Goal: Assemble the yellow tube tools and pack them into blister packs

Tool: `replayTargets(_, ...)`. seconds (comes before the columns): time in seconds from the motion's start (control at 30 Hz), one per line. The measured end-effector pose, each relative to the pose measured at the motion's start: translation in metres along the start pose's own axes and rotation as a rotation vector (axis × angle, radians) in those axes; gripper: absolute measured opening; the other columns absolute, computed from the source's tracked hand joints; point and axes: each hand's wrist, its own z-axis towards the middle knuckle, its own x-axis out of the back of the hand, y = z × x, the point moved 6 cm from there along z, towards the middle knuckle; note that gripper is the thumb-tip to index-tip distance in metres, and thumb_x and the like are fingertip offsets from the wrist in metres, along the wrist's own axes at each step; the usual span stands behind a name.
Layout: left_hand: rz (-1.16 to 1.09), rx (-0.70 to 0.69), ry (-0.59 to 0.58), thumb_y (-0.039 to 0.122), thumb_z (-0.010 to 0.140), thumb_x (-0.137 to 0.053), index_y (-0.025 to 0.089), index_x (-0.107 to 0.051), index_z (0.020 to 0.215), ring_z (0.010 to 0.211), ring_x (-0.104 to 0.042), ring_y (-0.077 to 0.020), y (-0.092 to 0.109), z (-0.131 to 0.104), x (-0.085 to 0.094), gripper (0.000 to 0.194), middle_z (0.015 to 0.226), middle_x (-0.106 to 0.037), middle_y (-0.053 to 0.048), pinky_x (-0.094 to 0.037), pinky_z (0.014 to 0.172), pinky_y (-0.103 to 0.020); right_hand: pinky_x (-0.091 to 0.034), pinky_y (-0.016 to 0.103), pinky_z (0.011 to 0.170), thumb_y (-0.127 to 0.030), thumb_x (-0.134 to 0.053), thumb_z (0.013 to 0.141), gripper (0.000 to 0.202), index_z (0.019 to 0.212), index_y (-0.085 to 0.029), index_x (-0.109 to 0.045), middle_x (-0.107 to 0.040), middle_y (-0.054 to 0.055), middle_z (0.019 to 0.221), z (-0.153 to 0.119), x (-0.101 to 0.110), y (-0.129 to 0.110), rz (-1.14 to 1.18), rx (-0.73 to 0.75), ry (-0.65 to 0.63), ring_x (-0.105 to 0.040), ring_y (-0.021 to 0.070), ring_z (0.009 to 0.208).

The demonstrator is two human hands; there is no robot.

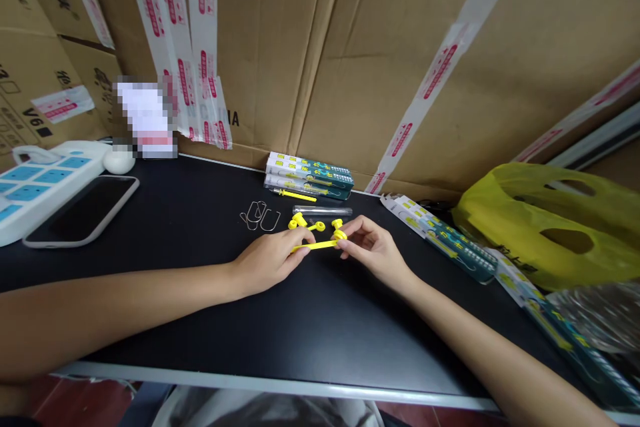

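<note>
My left hand point(274, 257) pinches one end of a thin yellow plastic strip point(321, 245) between thumb and fingers, just above the black table. At the strip's other end, the thumb and fingers of my right hand point(373, 248) close on a round, ridged yellow plastic cap point(339, 236). Whether strip and cap are joined cannot be made out. Several small yellow plastic parts point(299, 219) lie just beyond my fingers. Behind them are a clear plastic tube point(323, 211) and a yellow rod with a metal tip point(295, 195). Bent metal wire hooks point(271, 220) rest to the left.
Printed spring-scale boxes point(309, 175) stand at the back, with more boxes point(443, 238) along the right. A yellow plastic bag point(550, 220) lies beyond those. On the left are a phone point(83, 212) and a white power strip point(55, 173). Cardboard point(400, 47) walls the far side.
</note>
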Motion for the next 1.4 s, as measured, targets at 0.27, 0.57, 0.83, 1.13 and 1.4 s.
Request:
replayTargets(0.27, -0.048, -0.009, 0.025, 0.024, 0.094, -0.041, 0.020, -0.051, 0.103, 0.069, -0.058, -0.0113, -0.001, -0.001, 0.001, 0.015, 0.089, -0.063, 0.000, -0.041, 0.063, -0.022, -0.055, 0.024, 0.052, -0.031, -0.077, 0.068, 0.029, 0.075, -0.019, -0.051, -0.059, 0.001, 0.086, 0.000, -0.003, 0.004, 0.046, 0.009, -0.042, -0.058, 0.0109, 0.068)
replayTargets(0.57, -0.080, -0.057, -0.076, 0.027, 0.094, -0.041, 0.020, -0.051, 0.109, 0.086, -0.062, -0.0144, 0.000, -0.002, -0.007, 0.019, 0.101, -0.063, -0.002, -0.044, 0.076, -0.024, -0.051, 0.025, 0.064, -0.026, -0.073, 0.074, 0.031, 0.089, -0.022, -0.046, -0.061, 0.000, 0.085, -0.011, -0.015, -0.002, -0.094, 0.067, -0.140, -0.062, 0.0125, 0.075)
replayTargets(0.83, -0.106, -0.114, -0.236, 0.026, 0.092, -0.047, 0.021, -0.044, 0.116, 0.073, -0.062, -0.0127, 0.005, -0.004, -0.015, 0.025, 0.087, -0.064, 0.001, -0.041, 0.066, -0.021, -0.049, 0.025, 0.065, -0.027, -0.073, 0.073, 0.026, 0.083, -0.020, -0.051, -0.059, -0.001, 0.077, -0.025, -0.036, 0.005, -0.243, 0.095, -0.206, -0.059, 0.0123, 0.069)
replayTargets(1.13, -0.185, -0.106, -0.161, 0.028, 0.093, -0.045, 0.020, -0.046, 0.113, 0.073, -0.060, -0.0125, 0.001, -0.003, -0.012, 0.022, 0.082, -0.059, 0.002, -0.042, 0.069, -0.022, -0.047, 0.027, 0.068, -0.032, -0.069, 0.077, 0.028, 0.096, -0.019, -0.053, -0.062, 0.001, 0.081, -0.021, -0.031, -0.003, -0.252, 0.099, -0.202, -0.059, 0.0137, 0.071)
replayTargets(1.4, -0.244, -0.013, -0.013, 0.026, 0.092, -0.044, 0.021, -0.047, 0.108, 0.071, -0.057, -0.0114, -0.007, 0.001, -0.005, 0.017, 0.080, -0.056, 0.003, -0.044, 0.071, -0.025, -0.039, 0.025, 0.061, -0.038, -0.051, 0.090, 0.034, 0.064, -0.017, -0.054, -0.055, 0.000, 0.062, -0.007, -0.007, -0.005, -0.314, 0.067, -0.085, -0.050, 0.0117, 0.061)
